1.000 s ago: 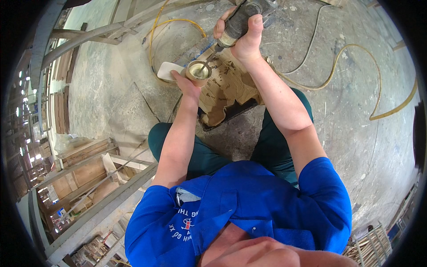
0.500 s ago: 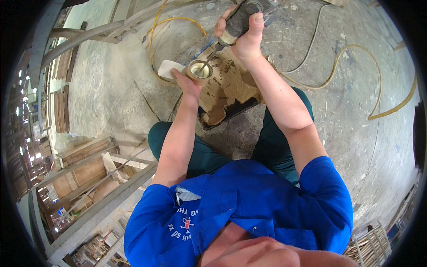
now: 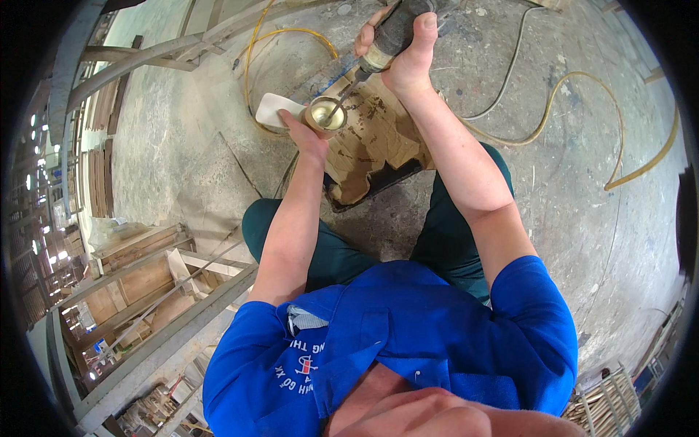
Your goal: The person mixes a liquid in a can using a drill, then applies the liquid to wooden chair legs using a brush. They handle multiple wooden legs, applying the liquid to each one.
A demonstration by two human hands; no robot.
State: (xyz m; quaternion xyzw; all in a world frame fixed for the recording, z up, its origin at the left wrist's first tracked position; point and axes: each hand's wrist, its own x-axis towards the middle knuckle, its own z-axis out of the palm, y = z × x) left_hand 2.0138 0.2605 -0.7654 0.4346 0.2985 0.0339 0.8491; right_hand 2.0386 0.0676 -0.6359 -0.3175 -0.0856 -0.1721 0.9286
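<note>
Shifted slightly up and right with the power tool gripped in the fingers of the right hand; keeping the rod inside the cup, hence still working there. Clasping cup and white flat piece in the left hand.

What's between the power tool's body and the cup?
A thin shaft, slanting from the power tool down into the cup; seen in the head view.

Fairly bright, diffuse light spreads over the floor, darkening into soft shadow between the trouser legs. White glare spots dot the dimmer area past its left edge. The left hand looks reasonably sharp. Fisheye distortion bends outer edges; 4 corners go black.
</note>
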